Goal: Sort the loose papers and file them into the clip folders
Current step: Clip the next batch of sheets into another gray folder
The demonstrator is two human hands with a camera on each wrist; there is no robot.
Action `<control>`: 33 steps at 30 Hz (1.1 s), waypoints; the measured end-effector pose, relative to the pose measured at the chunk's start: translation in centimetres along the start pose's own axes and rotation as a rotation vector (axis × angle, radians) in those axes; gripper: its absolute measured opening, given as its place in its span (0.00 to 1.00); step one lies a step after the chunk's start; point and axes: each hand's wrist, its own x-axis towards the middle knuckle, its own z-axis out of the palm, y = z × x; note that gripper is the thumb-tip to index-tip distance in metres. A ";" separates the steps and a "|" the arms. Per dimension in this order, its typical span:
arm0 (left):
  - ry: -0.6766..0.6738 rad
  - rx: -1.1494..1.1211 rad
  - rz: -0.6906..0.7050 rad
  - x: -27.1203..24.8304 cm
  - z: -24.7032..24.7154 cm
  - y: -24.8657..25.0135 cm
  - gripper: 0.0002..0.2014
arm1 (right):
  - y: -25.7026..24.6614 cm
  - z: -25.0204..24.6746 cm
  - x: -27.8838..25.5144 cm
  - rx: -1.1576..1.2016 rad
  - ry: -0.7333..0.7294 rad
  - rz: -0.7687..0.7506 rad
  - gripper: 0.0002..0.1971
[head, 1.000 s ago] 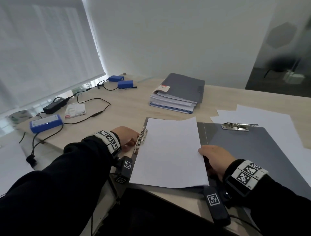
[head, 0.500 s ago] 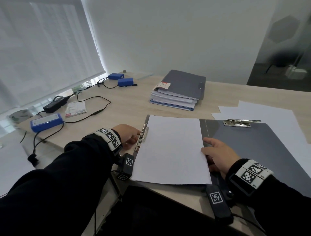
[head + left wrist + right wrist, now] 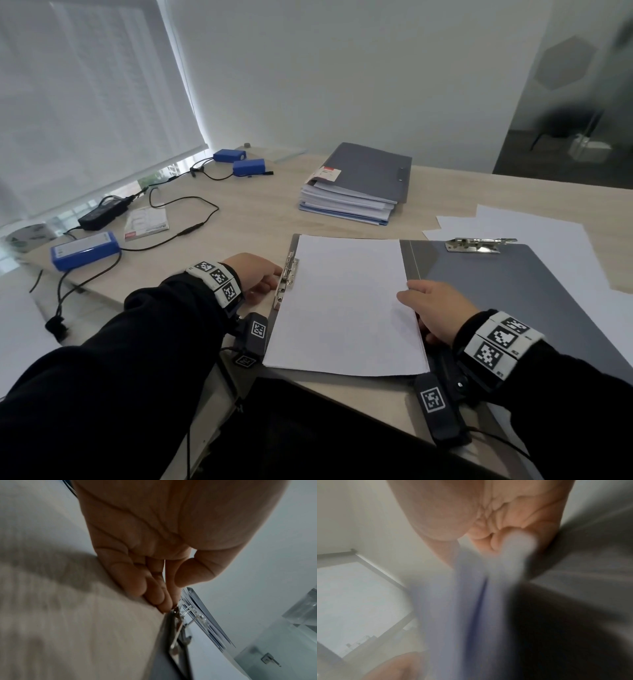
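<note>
The stack of white paper sheets [image 3: 342, 301] lies on the left half of the open grey plastic clip folder [image 3: 513, 301] at the near edge of the pale wooden table [image 3: 239, 212], its left side against the silver metal clip [image 3: 287, 274]. The left hand [image 3: 255, 274], fingers pressed together, touches that clip with its tips, while the right hand [image 3: 435, 308] pinches the stack's right edge. Clamping seems in hand: next the sheets need squaring under the clip before it is pressed down

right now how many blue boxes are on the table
3. The near blue box sits at the left edge of the table, cabled. Two lie by the window blind: the far blue box and the front blue box beside it. None seems hidden.
</note>
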 end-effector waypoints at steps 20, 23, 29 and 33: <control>0.027 0.009 0.032 -0.3 -0.1 -0.1 0.16 | -1.8 -1.4 1.5 0.069 -0.054 0.077 0.11; 0.008 0.006 0.023 -0.4 0.0 0.0 0.17 | -1.5 -1.6 1.5 0.121 -0.079 0.076 0.12; 0.005 0.034 0.016 -0.5 0.0 0.1 0.17 | 0.3 -1.9 1.9 0.252 -0.044 0.052 0.10; 0.013 0.168 0.045 -0.7 0.4 0.6 0.16 | 1.0 -2.1 2.0 0.306 -0.043 0.045 0.10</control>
